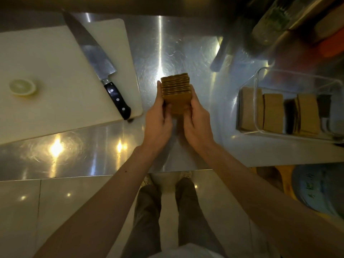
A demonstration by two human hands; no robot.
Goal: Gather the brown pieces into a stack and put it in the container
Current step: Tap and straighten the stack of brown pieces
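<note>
Gathering looks done: left hand [158,118] and right hand [197,120] each keep a grip on the brown stack [176,91] above the desk [167,47]; moving it into the container [260,81] remains.

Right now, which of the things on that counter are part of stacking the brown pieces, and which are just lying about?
Part of the job:
- stack of brown pieces, held between the left hand and right hand
- clear container on the right, already holding brown pieces

Just lying about:
- knife on the white cutting board
- citrus slice on that board
</note>
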